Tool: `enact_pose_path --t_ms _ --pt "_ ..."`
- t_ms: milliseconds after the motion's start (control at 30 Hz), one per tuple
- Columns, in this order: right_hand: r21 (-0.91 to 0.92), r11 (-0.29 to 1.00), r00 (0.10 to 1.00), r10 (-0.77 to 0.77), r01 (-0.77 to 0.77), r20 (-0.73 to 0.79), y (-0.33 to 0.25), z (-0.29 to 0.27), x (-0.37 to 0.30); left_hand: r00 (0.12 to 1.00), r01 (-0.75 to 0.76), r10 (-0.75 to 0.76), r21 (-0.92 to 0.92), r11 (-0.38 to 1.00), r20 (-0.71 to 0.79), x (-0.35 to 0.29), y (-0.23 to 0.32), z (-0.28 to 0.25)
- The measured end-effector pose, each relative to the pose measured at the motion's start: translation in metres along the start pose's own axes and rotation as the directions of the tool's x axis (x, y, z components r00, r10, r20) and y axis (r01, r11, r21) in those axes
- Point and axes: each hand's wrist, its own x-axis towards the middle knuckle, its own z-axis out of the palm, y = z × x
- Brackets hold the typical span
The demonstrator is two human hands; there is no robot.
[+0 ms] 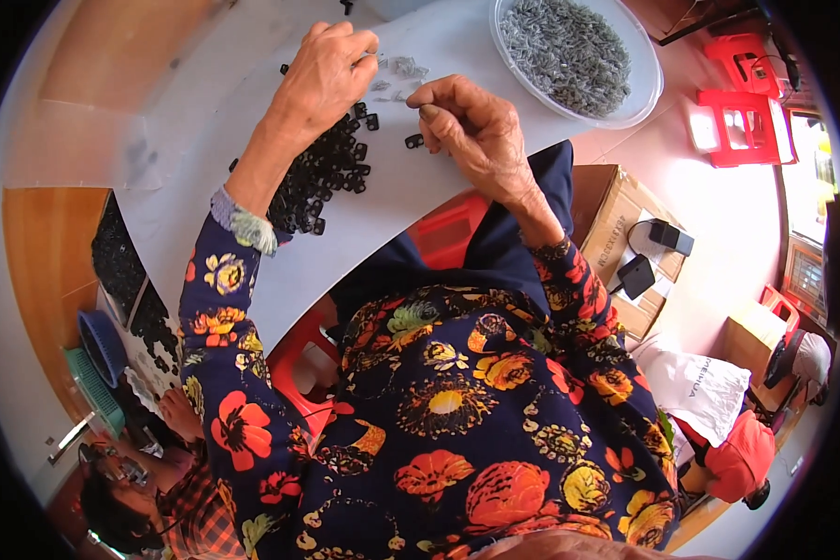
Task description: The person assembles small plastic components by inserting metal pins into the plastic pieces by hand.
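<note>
The left hand (325,75) has curled fingers over the smooth white table (397,191); I cannot tell whether it grips anything. Beside its wrist lies a heap of small black plastic pieces (331,173). Right of its fingers are small clear plastic pieces (405,67). The right hand (476,131) pinches thumb to forefinger, contents hidden; beyond it stands a round translucent plastic basin (646,82).

A hand could cross the table (387,191) between black pile (331,168) and right hand (481,135); clear pieces (405,67) and tub (647,82) obstruct beyond.
</note>
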Motion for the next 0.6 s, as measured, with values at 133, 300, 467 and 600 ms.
enact_pose_path --t_ms 133,300,467,600 --pt "0.022 1.0 1.0 0.01 -0.01 -0.017 0.001 0.003 0.0 0.996 -0.042 0.041 0.002 0.999 0.083 0.006 -0.011 0.011" --pt "-0.025 1.0 1.0 0.002 -0.003 -0.013 0.0 0.002 0.0 0.998 0.013 -0.004 -0.156 0.988 0.057 -0.001 -0.011 0.009" --pt "-0.045 0.999 1.0 0.004 -0.005 -0.021 -0.004 0.002 -0.001 1.0 -0.024 0.023 0.046 0.999 0.017 -0.008 -0.012 0.003" --pt "-0.028 0.999 1.0 0.016 -0.017 -0.023 0.0 0.002 0.0 0.997 -0.069 0.07 0.022 0.997 -0.015 -0.001 -0.011 0.009"
